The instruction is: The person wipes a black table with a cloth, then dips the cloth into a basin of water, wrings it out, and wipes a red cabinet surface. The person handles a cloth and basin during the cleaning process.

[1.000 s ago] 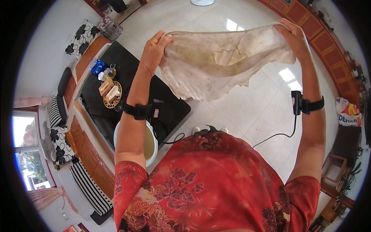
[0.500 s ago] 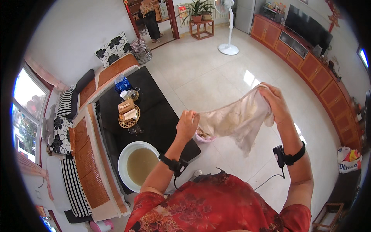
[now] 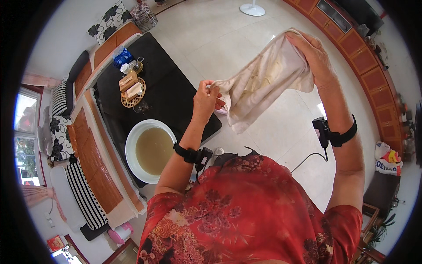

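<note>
A damp, off-white cloth (image 3: 268, 83) with yellowish stains hangs in the air between my two hands, above the floor to the right of the table. My left hand (image 3: 205, 100) pinches its near left corner, fingers closed. Higher and farther right, my right hand (image 3: 313, 57) is closed on the opposite top edge, so the cloth slants and its lower edge droops. On the near end of the black table stands a white basin (image 3: 130, 152) of murky, brownish water (image 3: 154, 152). A sliver of a pink container shows behind the cloth beside my left hand; most of it is hidden.
The black table (image 3: 176, 83) also bears a woven tray (image 3: 127, 104), a tissue box (image 3: 128, 82), jars and a blue package (image 3: 122, 57). A sofa with wooden mats (image 3: 94, 158) runs along the left. A fan base (image 3: 252, 9) and a long wooden cabinet (image 3: 351, 53) stand farther off.
My right hand has risen above the left, and the cloth now slants upward to the right, spread differently. The head view has tilted down, so the doorway and the fan's upper part are out of sight.
</note>
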Demonstrator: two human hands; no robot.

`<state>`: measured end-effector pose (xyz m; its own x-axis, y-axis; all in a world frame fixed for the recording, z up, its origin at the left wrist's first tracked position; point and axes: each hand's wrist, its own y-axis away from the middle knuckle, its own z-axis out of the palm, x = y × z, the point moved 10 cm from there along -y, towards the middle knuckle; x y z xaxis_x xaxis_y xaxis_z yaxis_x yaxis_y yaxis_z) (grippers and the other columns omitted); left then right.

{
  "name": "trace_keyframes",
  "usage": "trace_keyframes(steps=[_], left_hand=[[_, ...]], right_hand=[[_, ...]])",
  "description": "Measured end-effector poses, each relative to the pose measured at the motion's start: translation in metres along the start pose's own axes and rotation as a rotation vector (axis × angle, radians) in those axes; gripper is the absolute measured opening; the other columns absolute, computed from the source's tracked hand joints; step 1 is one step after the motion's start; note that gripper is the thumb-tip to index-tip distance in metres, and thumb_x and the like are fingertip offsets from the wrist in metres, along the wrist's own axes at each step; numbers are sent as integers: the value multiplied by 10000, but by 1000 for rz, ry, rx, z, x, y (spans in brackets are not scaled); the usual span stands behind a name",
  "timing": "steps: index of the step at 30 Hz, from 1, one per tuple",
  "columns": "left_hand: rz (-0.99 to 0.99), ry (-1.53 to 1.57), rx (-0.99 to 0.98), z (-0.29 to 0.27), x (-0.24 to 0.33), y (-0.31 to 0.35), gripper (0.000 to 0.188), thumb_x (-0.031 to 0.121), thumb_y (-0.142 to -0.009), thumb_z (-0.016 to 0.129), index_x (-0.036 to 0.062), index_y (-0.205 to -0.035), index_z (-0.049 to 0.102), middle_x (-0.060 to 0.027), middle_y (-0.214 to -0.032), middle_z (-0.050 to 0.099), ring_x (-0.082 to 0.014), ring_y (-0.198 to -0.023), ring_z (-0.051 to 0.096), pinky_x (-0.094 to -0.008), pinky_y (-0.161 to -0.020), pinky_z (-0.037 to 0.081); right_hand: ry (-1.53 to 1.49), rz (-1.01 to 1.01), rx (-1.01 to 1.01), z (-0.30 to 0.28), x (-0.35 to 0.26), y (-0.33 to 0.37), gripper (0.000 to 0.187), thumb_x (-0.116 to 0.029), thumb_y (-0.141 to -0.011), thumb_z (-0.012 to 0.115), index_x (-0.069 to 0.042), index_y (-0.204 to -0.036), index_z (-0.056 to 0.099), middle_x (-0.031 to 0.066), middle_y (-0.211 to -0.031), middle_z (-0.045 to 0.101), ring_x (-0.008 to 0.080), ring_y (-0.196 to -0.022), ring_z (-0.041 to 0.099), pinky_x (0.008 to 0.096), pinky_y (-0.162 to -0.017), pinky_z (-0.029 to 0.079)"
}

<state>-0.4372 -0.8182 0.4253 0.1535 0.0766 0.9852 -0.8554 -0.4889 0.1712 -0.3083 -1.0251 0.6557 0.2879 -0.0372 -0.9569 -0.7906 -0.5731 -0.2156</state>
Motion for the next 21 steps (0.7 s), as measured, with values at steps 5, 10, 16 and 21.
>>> trace_keyframes(steps=[5,10,16,21], left_hand=[[75,145,142,-15,12,20,342,136,-953,550,12,-1228,388,-138,-943,598,-221,-758,699,-286,-603,566],[377,157,12,17,70,44,124,76,-984,530,1,-1080,509,-57,-927,583,-177,-825,678,-292,-744,546],[499,-47,-33,64,58,28,204,182,-993,532,-1,-977,621,-53,-893,629,-110,-830,580,-263,-741,465],[-1,243,-304,98,-66,-35,234,170,-1010,479,49,-1198,546,-25,-1108,580,-142,-1036,545,-282,-880,455]], right_hand=[[-41,52,17,18,-1,-1,344,-333,-933,607,-39,-1096,677,7,-897,658,81,-795,634,205,-680,493],[-49,88,-62,38,9,-8,303,-274,-944,583,-14,-1068,675,5,-884,652,77,-815,608,219,-713,482],[205,96,-209,95,19,4,253,-225,-930,580,2,-1006,664,3,-804,620,57,-752,538,255,-680,465],[105,128,-402,133,32,32,226,-246,-940,590,-28,-947,647,-6,-682,564,72,-658,524,274,-598,447]])
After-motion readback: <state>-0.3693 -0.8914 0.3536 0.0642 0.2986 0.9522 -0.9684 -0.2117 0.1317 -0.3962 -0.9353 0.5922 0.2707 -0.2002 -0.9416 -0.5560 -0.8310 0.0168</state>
